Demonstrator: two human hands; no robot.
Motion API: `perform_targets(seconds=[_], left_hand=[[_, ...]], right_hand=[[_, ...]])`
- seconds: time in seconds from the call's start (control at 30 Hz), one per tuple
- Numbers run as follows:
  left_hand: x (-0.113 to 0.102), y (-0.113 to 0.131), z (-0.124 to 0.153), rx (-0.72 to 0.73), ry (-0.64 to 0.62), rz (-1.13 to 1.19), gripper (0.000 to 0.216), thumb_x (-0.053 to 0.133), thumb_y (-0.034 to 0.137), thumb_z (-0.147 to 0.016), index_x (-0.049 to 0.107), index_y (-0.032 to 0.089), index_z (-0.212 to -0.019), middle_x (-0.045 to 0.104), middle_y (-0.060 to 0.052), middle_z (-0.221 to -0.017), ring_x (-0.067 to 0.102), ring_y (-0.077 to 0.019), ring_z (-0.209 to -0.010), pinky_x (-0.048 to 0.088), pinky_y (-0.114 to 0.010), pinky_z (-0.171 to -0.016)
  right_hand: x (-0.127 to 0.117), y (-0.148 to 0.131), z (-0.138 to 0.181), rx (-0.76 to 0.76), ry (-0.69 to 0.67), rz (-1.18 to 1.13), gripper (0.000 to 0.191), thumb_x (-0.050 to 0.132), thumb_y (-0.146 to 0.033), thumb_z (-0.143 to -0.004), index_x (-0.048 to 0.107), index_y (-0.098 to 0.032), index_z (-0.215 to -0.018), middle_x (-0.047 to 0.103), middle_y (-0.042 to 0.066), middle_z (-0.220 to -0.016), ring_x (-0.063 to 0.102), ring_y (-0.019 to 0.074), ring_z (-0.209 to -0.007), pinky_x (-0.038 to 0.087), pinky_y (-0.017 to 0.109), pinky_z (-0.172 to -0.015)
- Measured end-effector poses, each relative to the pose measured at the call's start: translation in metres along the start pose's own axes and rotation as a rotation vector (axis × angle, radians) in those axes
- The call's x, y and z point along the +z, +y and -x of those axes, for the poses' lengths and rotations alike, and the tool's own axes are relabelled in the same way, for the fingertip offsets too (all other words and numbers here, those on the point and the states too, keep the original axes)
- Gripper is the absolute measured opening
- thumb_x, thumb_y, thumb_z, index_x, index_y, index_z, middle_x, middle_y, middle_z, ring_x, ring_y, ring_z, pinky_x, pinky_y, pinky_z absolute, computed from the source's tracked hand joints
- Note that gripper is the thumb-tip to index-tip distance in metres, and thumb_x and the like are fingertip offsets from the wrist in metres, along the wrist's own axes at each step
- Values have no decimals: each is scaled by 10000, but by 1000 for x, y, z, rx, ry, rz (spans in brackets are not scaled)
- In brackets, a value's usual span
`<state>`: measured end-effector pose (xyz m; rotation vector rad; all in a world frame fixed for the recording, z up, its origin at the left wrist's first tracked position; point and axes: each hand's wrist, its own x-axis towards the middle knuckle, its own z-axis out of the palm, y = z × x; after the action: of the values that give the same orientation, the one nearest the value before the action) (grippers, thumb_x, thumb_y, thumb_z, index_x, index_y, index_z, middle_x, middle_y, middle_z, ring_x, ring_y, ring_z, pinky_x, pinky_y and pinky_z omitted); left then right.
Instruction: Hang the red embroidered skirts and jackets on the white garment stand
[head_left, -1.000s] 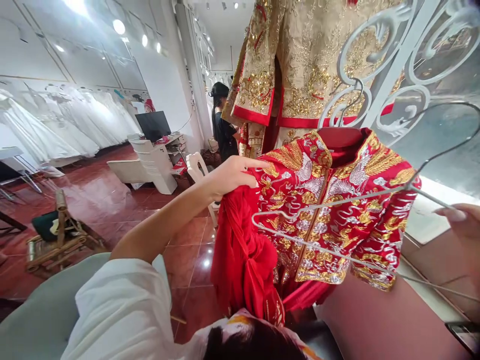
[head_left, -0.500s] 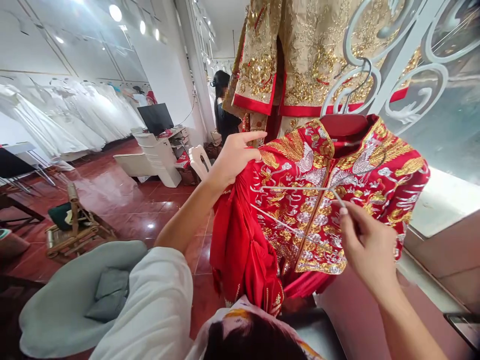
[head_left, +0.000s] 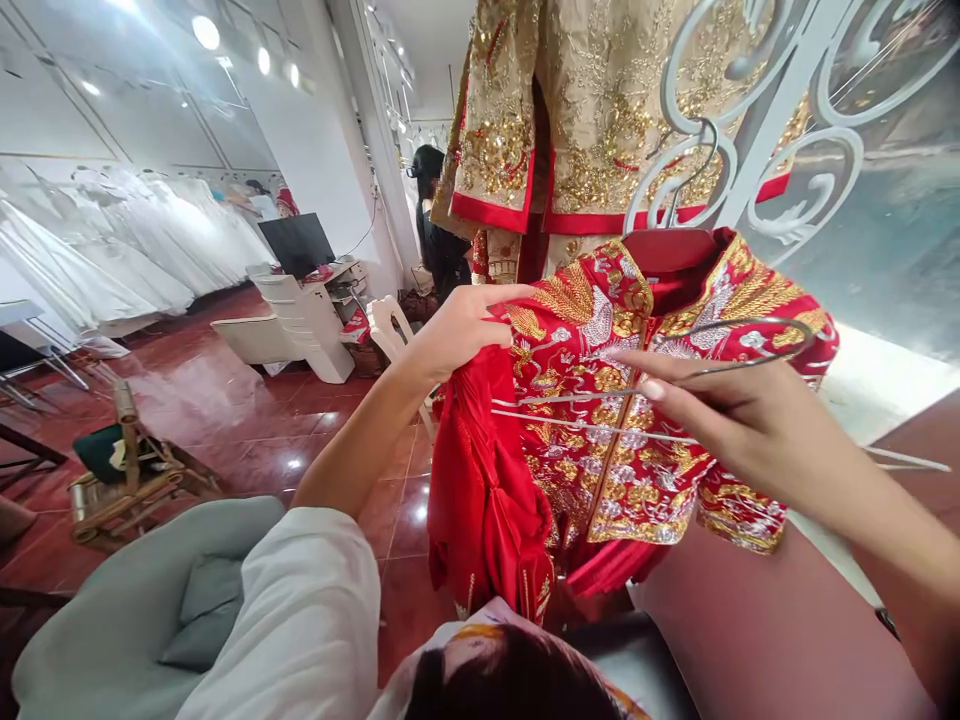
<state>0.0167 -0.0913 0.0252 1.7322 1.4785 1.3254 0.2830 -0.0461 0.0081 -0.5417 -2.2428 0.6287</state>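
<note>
A red jacket [head_left: 570, 370] embroidered in gold and silver hangs upright, its hanger hooked on the white scrollwork. My left hand [head_left: 469, 330] is closed at the jacket's left shoulder, gripping a plain red garment [head_left: 491, 470] whose folds drop below the fist. In front of the jacket, my right hand [head_left: 712, 395] pinches a thin wire hanger [head_left: 570, 424]. The hanger's hook curves above the hand, and one end of its bar reaches the red garment near my left hand. Its other end sticks out past my right wrist.
Gold-embroidered garments [head_left: 592, 120] hang behind, beside white scrolled metalwork [head_left: 780, 90]. On the left stand a grey armchair [head_left: 90, 610], a bamboo chair [head_left: 135, 470] and a desk with a monitor [head_left: 300, 243]. A person in black [head_left: 442, 250] stands farther back. White gowns [head_left: 112, 240] line the wall.
My right hand has turned and moved up, bringing the wire hanger's hook into view and its bar more level. My left hand keeps its grip on the red garment. The view has shifted slightly.
</note>
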Motion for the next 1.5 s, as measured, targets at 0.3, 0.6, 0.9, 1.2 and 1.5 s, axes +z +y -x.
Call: perform_targets(seconds=[0.3,0.6,0.9,1.2,1.5], left_hand=[[-11,-1,-4,-11,57,-64,527,505,89,-641,645,142,-1146,621,19,-566,582,-136,-483,523,-276,-481],[9,3,-8,147,181,-149,575,527,69,-675,567,113,-1246,687,-16,-725,630,-153,-599,540,-281,-580],[54,19,37,412,290,-592,539,476,131,-804,475,166,-1341,721,-32,-801,563,-111,-547,504,-258,-613],[60,-7,79,714,593,-816,649,381,496,-877,290,169,-1430,664,-143,-1083,641,-199,-791,519,-341,-751],[22,-120,38,364,952,-622,414,436,476,-889,492,195,-1188,637,-132,-1098,620,-233,-1035,486,-367,-874]], right_hand=[[5,7,-15,180,-174,-68,627,543,-645,-778,429,-155,-404,404,3,-391,324,39,-362,284,223,-405],[114,32,26,598,-223,-876,416,516,-523,-817,592,-132,-695,289,-77,-389,216,49,-351,168,207,-374],[116,25,35,374,141,-1136,339,586,-427,-831,580,-151,-635,254,-76,-353,172,39,-354,181,190,-375],[116,28,42,194,385,-1204,283,517,-329,-883,635,-180,-673,215,-67,-342,91,49,-360,129,219,-366],[117,28,38,166,402,-1150,270,531,-319,-871,633,-173,-668,225,-62,-328,108,53,-367,136,214,-373]])
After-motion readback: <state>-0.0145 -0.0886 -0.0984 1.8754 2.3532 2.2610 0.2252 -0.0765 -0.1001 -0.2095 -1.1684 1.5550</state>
